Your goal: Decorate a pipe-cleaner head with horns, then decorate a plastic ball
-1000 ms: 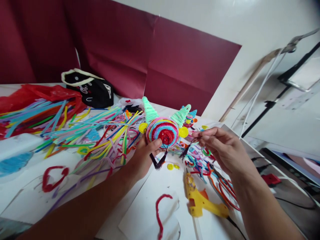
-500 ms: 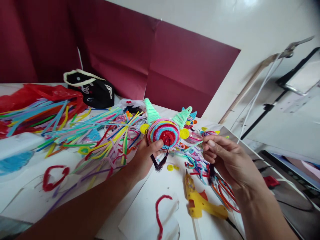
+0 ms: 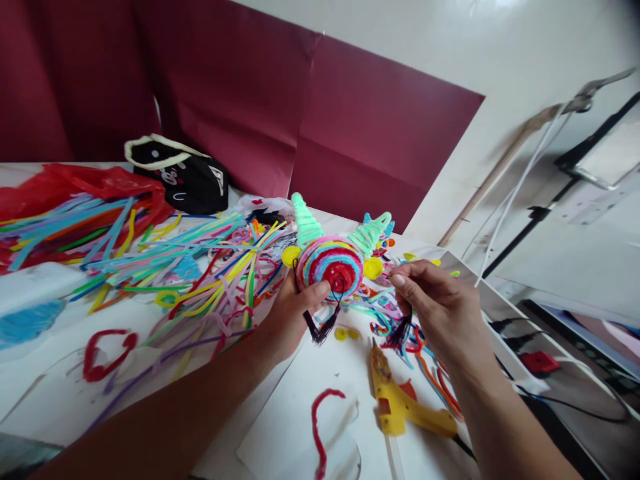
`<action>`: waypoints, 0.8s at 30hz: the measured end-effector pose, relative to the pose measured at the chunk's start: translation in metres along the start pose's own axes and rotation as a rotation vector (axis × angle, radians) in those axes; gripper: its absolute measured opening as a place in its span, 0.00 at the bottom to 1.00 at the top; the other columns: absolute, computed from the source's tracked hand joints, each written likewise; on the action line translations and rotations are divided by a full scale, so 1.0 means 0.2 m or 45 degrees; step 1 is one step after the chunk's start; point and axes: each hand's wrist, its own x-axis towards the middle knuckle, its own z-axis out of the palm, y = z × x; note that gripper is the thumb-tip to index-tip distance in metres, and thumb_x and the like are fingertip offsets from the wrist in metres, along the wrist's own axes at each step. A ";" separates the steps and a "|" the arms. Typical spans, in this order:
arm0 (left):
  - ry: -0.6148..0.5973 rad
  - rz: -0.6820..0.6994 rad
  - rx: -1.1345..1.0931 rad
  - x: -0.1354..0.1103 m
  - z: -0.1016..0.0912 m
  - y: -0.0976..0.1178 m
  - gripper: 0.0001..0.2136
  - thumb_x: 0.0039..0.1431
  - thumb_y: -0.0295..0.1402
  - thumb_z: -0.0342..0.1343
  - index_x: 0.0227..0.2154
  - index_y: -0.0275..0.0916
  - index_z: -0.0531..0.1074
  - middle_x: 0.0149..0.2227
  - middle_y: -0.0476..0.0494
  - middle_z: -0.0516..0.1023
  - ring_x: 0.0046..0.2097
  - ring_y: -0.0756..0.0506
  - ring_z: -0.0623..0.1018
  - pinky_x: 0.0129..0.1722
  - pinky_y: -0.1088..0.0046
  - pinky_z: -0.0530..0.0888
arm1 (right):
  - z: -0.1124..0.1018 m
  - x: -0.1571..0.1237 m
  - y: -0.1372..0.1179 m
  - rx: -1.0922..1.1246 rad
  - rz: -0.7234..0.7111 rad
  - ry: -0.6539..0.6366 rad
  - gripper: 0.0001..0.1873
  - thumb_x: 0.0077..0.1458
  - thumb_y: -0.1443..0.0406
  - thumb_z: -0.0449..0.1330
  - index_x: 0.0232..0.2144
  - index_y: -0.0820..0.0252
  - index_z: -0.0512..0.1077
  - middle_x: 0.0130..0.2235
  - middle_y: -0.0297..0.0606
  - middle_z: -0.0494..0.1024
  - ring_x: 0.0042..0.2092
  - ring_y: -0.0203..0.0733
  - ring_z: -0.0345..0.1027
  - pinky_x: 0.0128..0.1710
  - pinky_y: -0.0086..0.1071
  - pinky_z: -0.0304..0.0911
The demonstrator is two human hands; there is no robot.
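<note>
My left hand (image 3: 295,313) grips the lower left edge of a round pipe-cleaner ornament (image 3: 331,259), its thumb on the front. The ornament has coloured rings, a red centre, two mint-green horns (image 3: 371,233) and yellow discs (image 3: 373,268) at its sides. Dark tassels (image 3: 323,327) hang at its lower front, near my left thumb. To the right, my right hand (image 3: 435,300) pinches the top of another dark tassel (image 3: 401,330), which dangles below the fingers. A small gap lies between those fingertips and the right yellow disc.
A yellow glue gun (image 3: 395,400) lies on white board in front of my right hand. Loose pipe cleaners (image 3: 200,267) cover the left of the table, with a red plastic bag (image 3: 100,183) and a black bag (image 3: 195,183) behind. A red pipe-cleaner piece (image 3: 317,427) lies in front.
My right hand has moved left, bringing its tassel closer to the ornament. My left hand and the ornament have barely shifted.
</note>
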 end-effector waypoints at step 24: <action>-0.144 0.037 0.022 -0.01 0.00 0.00 0.24 0.45 0.34 0.68 0.46 0.38 0.69 0.44 0.41 0.80 0.49 0.37 0.78 0.50 0.61 0.74 | 0.08 0.04 0.01 -0.120 -0.113 0.142 0.06 0.51 0.61 0.66 0.29 0.57 0.76 0.31 0.34 0.72 0.32 0.35 0.65 0.28 0.30 0.59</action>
